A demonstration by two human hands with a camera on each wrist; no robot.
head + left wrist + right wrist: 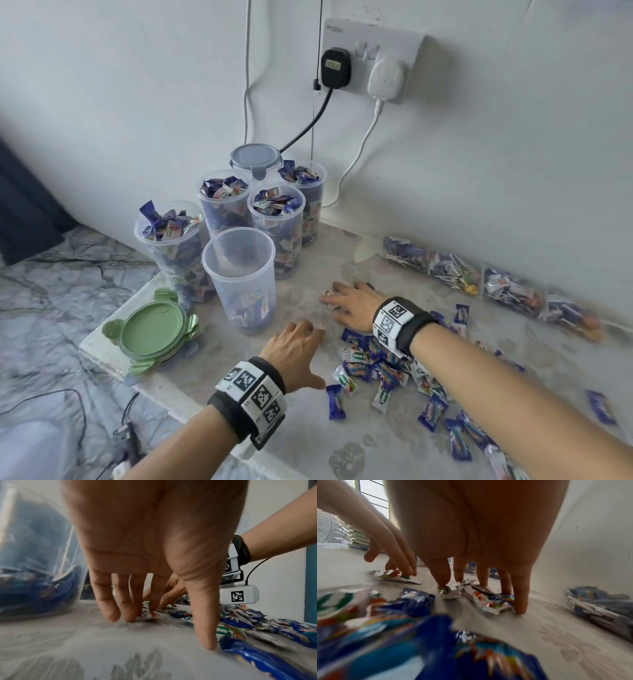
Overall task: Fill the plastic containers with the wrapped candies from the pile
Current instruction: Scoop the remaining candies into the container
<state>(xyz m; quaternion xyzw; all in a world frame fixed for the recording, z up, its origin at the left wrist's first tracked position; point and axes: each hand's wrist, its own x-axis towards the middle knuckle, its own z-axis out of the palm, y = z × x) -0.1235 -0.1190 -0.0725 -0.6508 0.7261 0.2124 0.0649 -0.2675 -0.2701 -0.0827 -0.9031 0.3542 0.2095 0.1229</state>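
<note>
Right hand (352, 306) spread, fingertips down on a few candies (481, 596) just right of the near container (241, 277). Left hand (294, 346) spread, fingertips touching one candy (150, 616) in front of that container (partly filled). Candy pile (387, 370) on counter (308, 442), further right.

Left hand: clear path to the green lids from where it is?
Probably yes. The left hand is on the counter just right of the green lids; only bare surface lies between, and the near-empty container stands behind that line.
</note>
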